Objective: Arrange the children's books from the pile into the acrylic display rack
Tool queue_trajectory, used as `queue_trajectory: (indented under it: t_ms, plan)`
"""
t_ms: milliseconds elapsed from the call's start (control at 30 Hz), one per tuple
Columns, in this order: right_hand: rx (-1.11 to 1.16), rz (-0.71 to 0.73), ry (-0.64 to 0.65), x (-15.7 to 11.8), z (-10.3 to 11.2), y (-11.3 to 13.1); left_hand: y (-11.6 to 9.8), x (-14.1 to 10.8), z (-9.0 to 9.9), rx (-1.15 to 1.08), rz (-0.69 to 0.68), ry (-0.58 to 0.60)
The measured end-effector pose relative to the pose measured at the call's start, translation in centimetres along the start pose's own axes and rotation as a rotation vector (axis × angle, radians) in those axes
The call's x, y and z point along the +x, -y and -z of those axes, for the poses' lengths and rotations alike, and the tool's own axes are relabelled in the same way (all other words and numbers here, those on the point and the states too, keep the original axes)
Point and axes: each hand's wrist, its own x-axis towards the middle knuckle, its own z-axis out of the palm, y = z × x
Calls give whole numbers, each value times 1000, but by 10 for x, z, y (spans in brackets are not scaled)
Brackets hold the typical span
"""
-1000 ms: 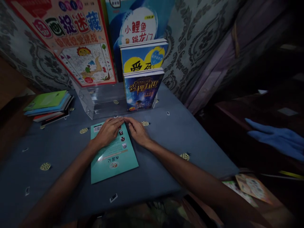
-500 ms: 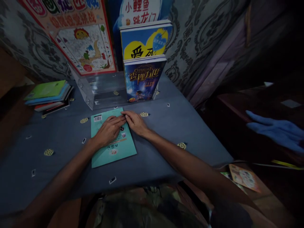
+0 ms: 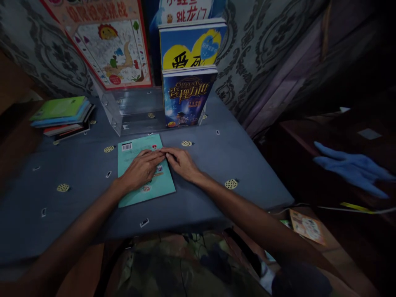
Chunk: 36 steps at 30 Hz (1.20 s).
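Note:
A thin turquoise book (image 3: 165, 185) lies on the table with its barcode side up and the barcode at the far left corner. Across its middle, my left hand (image 3: 140, 169) lies flat with fingers stretched toward the right edge. At that edge, my right hand (image 3: 184, 165) has its fingers bent together against the book, meeting the fingertips of my left hand. Part of the cover print is hidden beneath my left hand.
Behind the book stands a clear acrylic stand (image 3: 116, 123) beside upright books (image 3: 188, 97) and a large red-bordered book (image 3: 111, 53). A book stack (image 3: 62, 115) sits at the left. Blue gloves (image 3: 352, 165) lie at right, with books (image 3: 307, 227) lower down.
My view has shifted, so the table things sit higher in the picture. Both hands have slid slightly toward me along the book, uncovering a small red mark near its top.

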Motion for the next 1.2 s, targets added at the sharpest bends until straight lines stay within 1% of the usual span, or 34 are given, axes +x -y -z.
queue_trajectory:
  t_ms: [100,233,333,667,1000,1100,1200]
  plan:
    - [24,-2,9,-10,2,5,-6,-4,1,-7,-14,14]
    - [59,-11,9,-21,3,10,-15,-11,-1,-11,-60,-40]
    - [80,11,-1,-30,4,14,-22,-17,-2,-1,-85,-55]
    - [98,36,18,-63,11,33,-51,-34,-2,8,-104,-28]
    - [59,74,23,-107,14,54,-83,-58,-1,27,-133,12]
    - [31,73,47,-112,15,59,-87,-61,-1,16,-145,19]
    - [-18,100,52,-110,15,59,-85,-61,-1,-11,-135,31]
